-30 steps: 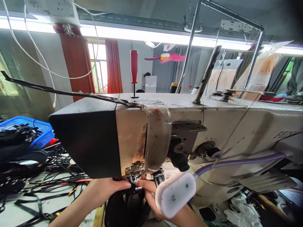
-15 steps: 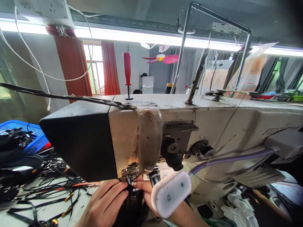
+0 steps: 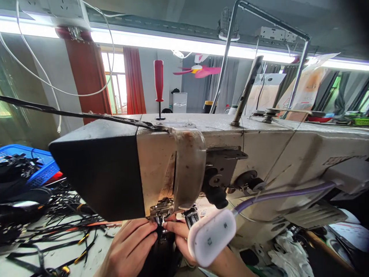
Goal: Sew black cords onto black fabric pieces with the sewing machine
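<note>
A large sewing machine [image 3: 161, 157] with a dark end cover spans the head view. Under its needle area, my left hand [image 3: 129, 244] has its fingers pressed together on a black piece of material [image 3: 161, 257]. On the other side of the presser foot [image 3: 162, 223], my right hand [image 3: 180, 234] pinches the same black piece; an oval white lamp [image 3: 211, 237] hides part of this hand and wrist. Both sets of fingertips are close beside the foot. Shadow and the machine hide the exact edge of the material.
Black straps and cords [image 3: 83, 231] lie tangled on the left of the table, near a blue basket [image 3: 43, 165] of black parts. A red screwdriver [image 3: 158, 82] stands upright on the machine. Crumpled white plastic [image 3: 291, 250] is at lower right.
The view has shifted slightly, so the machine and lamp appear a little further right. Both hands stay at the presser foot, with hardly any visible movement of the fingers.
</note>
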Demonstrator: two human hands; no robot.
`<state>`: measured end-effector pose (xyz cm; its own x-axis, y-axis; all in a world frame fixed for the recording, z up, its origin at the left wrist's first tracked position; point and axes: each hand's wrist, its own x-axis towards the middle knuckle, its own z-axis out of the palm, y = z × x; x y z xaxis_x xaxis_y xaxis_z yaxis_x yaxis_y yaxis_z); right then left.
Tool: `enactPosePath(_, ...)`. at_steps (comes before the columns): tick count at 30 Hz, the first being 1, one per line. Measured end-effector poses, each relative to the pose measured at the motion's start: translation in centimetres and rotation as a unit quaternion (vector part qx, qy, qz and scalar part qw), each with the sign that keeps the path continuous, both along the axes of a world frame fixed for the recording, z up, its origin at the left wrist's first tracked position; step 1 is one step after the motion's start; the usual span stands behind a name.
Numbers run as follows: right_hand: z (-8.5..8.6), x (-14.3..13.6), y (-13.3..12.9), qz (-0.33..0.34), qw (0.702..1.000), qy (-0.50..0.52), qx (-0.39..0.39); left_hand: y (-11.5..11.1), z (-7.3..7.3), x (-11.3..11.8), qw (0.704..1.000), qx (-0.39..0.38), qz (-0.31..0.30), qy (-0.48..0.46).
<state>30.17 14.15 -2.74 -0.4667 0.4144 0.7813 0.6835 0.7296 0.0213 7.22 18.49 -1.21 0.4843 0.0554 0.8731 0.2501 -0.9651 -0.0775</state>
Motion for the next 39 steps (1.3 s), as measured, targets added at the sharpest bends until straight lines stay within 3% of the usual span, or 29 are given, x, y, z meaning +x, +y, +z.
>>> enactPosePath(5,-0.7,-0.2,0.6,-0.007,0.999,-0.019,-0.028,0.0,0.0,0.0,1.000,-0.007,0.002,0.012)
enactPosePath(21,-1.8,0.7,0.1,-0.050,0.993,0.003,-0.108,-1.0,2.0,0.3,1.000,-0.024,0.016,-0.010)
enactPosePath(25,-2.1,0.4,0.5,-0.027,0.995,-0.002,-0.101,-0.8,1.8,0.3,1.000,-0.022,0.019,-0.001)
enactPosePath(32,-0.4,0.0,-0.1,0.015,0.996,0.049,-0.069,-0.5,1.5,0.2,1.000,-0.026,0.010,0.011)
enactPosePath(39,-1.6,0.8,0.1,0.024,0.995,-0.011,-0.101,-0.7,1.7,0.4,1.000,-0.018,0.004,-0.012)
